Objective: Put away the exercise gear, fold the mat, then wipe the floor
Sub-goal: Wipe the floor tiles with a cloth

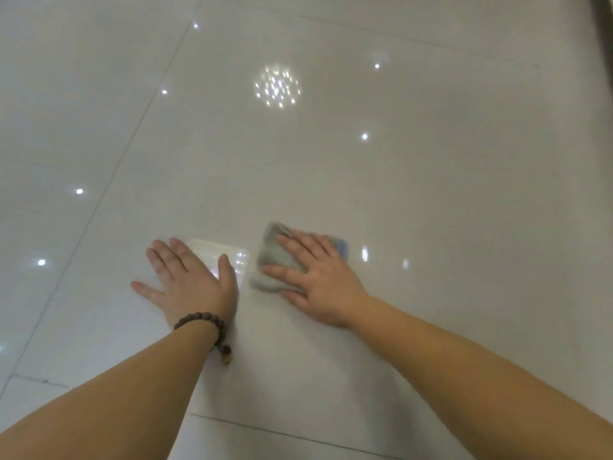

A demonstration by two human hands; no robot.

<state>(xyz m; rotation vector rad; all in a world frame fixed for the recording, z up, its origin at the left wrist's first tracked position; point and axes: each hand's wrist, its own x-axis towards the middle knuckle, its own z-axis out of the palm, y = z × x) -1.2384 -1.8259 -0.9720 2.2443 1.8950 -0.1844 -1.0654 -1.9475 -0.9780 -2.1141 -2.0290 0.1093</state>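
A folded grey cloth with a blue edge lies flat on the glossy pale tiled floor. My right hand presses down on it with straight, spread fingers. My left hand rests flat on the bare tile just to the left of the cloth, fingers spread, with a dark bead bracelet on the wrist. No exercise gear or mat is in view.
Ceiling lights reflect as bright spots across the tiles, with a round cluster of them farther ahead. Thin grout lines cross the floor. A dark edge, perhaps furniture or a wall base, shows at the top right corner.
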